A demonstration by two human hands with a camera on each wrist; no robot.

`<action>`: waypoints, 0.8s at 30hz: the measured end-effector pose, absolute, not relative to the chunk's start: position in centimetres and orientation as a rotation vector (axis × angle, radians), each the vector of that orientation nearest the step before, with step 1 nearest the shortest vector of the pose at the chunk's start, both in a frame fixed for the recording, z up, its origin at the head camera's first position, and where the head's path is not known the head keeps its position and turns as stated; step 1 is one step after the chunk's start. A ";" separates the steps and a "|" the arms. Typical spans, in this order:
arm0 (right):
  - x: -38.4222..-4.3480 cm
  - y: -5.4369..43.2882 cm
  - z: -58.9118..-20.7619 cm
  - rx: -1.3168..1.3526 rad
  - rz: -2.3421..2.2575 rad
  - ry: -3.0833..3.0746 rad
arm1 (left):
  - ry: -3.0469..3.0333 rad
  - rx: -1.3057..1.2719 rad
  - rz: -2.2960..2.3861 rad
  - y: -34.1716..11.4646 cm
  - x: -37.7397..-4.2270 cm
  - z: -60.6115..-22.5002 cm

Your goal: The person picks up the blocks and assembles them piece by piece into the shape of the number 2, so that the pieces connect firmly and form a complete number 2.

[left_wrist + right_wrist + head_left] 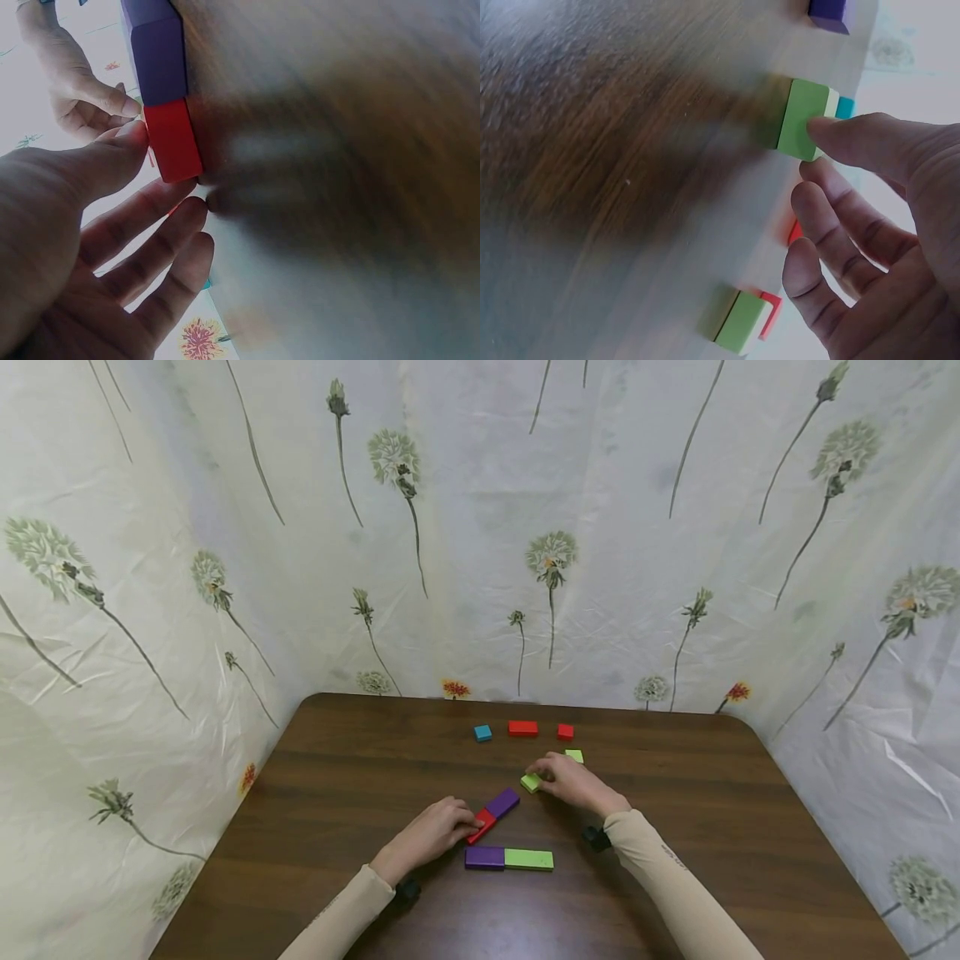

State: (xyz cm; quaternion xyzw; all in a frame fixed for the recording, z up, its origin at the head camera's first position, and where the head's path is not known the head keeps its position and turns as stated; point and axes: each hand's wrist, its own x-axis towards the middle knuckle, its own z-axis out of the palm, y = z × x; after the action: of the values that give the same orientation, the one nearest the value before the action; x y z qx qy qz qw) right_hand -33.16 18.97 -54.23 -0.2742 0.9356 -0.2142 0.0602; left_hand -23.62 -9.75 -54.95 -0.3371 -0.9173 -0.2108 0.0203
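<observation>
My left hand (435,831) holds a red block (173,142) between thumb and index finger. The red block lies end to end with a purple block (503,802), making a slanted row on the table. With thumb and index finger, my right hand (573,783) pinches a small light green block (804,120) beyond the purple block's far end. Another light green block (573,757) lies just behind the right hand. Nearer to me, a purple block (484,858) and a long light green block (528,859) form a straight row.
Toward the back of the brown wooden table (360,777) lie a small blue block (483,733), a longer red block (522,728) and a small red block (566,732). A floral-printed curtain (480,527) hangs behind the table's far edge and along its sides.
</observation>
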 end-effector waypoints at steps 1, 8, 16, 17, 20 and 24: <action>-33.2 18.9 -54.2 -0.837 -0.650 2.828 | -2.846 -1.046 -0.655 -9.8 -23.6 -55.0; -33.2 18.7 -54.3 -0.857 -0.651 2.813 | -2.852 -1.042 -0.657 -9.8 -23.7 -54.9; -33.3 18.6 -54.4 -0.912 -0.634 2.824 | -2.848 -1.040 -0.659 -9.8 -23.7 -55.0; -33.2 18.5 -54.5 -0.916 -0.637 2.826 | -2.847 -1.041 -0.661 -9.8 -23.7 -55.0; -33.2 18.4 -54.5 -0.922 -0.647 2.825 | -2.847 -1.042 -0.660 -9.8 -23.7 -54.9; -33.1 18.2 -54.6 -0.928 -0.646 2.822 | -2.851 -1.037 -0.649 -9.8 -23.7 -55.0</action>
State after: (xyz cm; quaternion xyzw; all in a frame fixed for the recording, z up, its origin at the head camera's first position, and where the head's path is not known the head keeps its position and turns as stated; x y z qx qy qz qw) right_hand -33.08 18.23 -54.62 -0.3049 0.9270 -0.2123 0.0508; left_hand -23.70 -9.75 -54.99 -0.3343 -0.9188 -0.2092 0.0195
